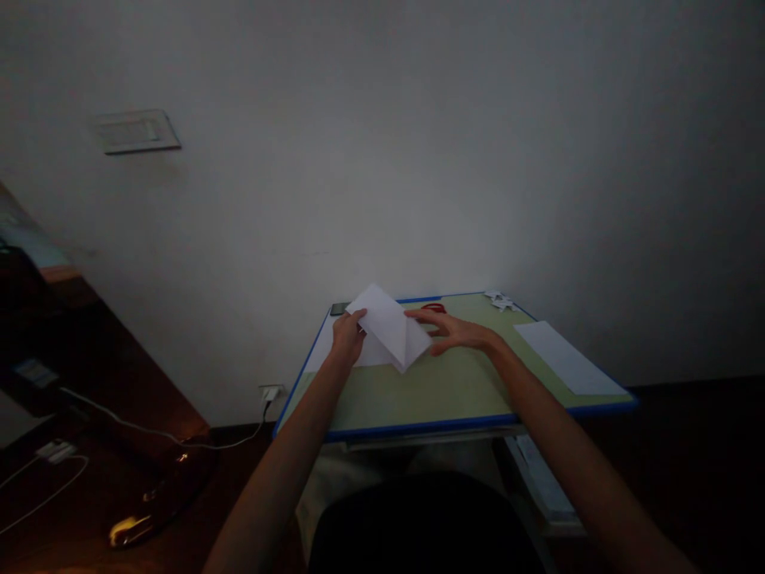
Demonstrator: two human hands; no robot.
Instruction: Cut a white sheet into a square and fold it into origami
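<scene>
A folded sheet of white paper (382,319) is held up above the green tabletop (412,399), its point tilted toward me. My left hand (348,336) pinches it along its left edge, the thumb lying on top. On the other side, my right hand (448,328) has its fingers spread, with the index fingertip touching or nearly touching the right part of the fold. Under the folded paper lies another white sheet (374,351), partly hidden.
Red-handled scissors (434,307) and a dark phone-like object (338,309) lie at the table's back. Small folded white paper pieces (500,301) sit at the back right corner. A white sheet (567,359) rests along the right edge. The wall (418,159) stands directly behind.
</scene>
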